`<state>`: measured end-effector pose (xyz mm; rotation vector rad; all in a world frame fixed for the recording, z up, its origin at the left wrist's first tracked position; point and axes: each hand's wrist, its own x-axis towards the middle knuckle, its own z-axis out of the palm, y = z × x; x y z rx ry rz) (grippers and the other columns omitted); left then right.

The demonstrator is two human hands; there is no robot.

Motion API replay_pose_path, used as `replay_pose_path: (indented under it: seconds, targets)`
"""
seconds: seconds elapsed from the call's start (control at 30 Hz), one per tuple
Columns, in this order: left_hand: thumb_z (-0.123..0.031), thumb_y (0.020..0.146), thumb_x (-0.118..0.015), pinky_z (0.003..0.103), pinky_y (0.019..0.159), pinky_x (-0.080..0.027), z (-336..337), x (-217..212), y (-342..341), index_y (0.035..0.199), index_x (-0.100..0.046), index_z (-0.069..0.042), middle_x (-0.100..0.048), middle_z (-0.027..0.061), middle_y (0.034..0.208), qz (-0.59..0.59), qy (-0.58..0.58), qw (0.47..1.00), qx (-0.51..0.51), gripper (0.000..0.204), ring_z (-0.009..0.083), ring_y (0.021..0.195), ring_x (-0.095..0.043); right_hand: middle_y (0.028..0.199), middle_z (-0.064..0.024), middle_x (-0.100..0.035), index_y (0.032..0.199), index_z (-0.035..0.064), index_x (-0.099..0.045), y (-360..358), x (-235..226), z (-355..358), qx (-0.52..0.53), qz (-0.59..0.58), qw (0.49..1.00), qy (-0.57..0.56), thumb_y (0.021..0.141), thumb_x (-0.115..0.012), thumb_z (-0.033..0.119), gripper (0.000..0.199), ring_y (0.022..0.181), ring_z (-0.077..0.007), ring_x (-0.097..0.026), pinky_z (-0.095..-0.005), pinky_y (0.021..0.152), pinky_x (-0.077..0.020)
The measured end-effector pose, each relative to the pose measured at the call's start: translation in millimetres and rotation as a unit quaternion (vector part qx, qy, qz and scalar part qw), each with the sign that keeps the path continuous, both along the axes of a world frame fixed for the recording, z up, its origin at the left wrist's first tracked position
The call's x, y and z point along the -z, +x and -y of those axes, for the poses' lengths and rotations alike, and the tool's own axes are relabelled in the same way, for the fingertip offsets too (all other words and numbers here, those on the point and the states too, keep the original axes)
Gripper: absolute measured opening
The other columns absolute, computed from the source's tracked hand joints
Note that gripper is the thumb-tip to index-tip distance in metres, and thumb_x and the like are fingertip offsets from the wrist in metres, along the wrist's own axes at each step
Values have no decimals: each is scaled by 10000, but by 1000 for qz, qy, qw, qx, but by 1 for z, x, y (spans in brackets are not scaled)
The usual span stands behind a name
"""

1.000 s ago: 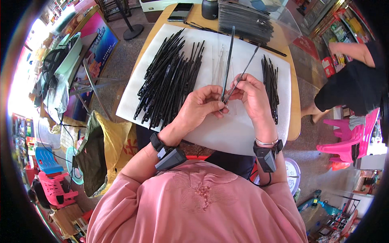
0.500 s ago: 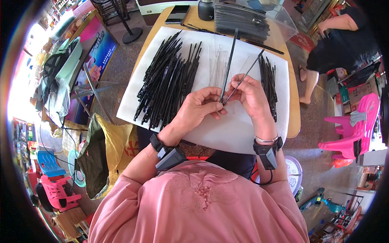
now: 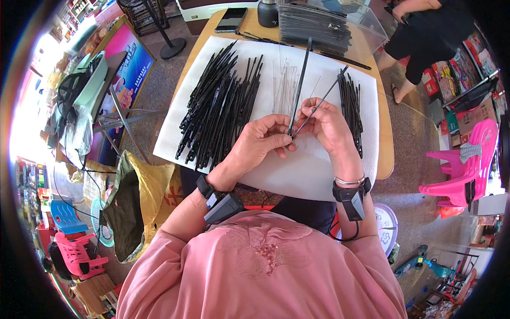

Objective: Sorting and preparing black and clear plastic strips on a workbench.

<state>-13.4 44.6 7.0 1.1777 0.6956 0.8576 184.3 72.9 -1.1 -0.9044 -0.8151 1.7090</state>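
Observation:
Over a white foam sheet (image 3: 260, 173), my left hand (image 3: 263, 139) pinches the near end of a long thin black strip (image 3: 304, 77), which points away from me. My right hand (image 3: 329, 125) pinches a second thin black strip (image 3: 332, 87), slanting up to the right. The near ends of both strips meet at my left fingertips; how they touch there is too small to tell. Several thin pale wires (image 3: 284, 87) lie just beyond my hands. A large pile of black strips (image 3: 212, 114) is on the left, a smaller bundle (image 3: 352, 114) on the right.
A clear plastic box (image 3: 372, 34) of dark strips, a black bottle (image 3: 268, 15) and a phone (image 3: 231, 20) stand along the table's far side. An opened yellow sack (image 3: 151, 186) is at my left, pink chairs (image 3: 467, 165) at right. Another person (image 3: 425, 42) is at far right.
My hands and the two strips stay nearly in place. The other person at the far right has moved left, nearer the table.

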Motion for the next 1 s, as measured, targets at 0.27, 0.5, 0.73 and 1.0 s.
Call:
replay_pose_path:
  seconds: [0.27, 0.5, 0.73, 1.0]
  targets:
    - [22, 874, -577, 230, 594, -513, 0, 0, 1, 1162, -527, 44, -609, 91, 934, -3, 1, 1000, -12, 293, 160, 776, -649, 792, -87, -614, 887, 13, -575, -1, -2, 0, 25, 18, 999, -11, 844, -587, 69, 72, 699, -218, -636, -356, 650, -561]
    - [26, 872, -579, 232, 583, -514, 2, 5, 1, 1163, -523, 41, -609, 89, 904, -9, 19, 1000, -21, 296, 171, 764, -655, 774, -92, -619, 880, 12, -581, 0, -3, 2, 16, 24, 1000, -13, 830, -608, 90, 97, 683, -209, -631, -340, 647, -540]
    - [10, 871, -597, 232, 584, -524, 2, 4, 1, 1171, -519, 35, -604, 80, 879, 2, 16, 1000, -25, 310, 173, 763, -663, 778, -96, -628, 886, 7, -587, 2, -8, 4, 1, 0, 1000, -9, 822, -611, 92, 109, 668, -207, -625, -328, 659, -531]
    - [-7, 880, -596, 233, 600, -530, 0, 6, 1, 1177, -520, 37, -612, 78, 897, -1, 9, 1000, -20, 310, 160, 776, -661, 775, -98, -630, 897, 5, -582, 2, -7, 2, 1, -7, 1000, -5, 821, -606, 90, 116, 654, -202, -628, -319, 652, -534]
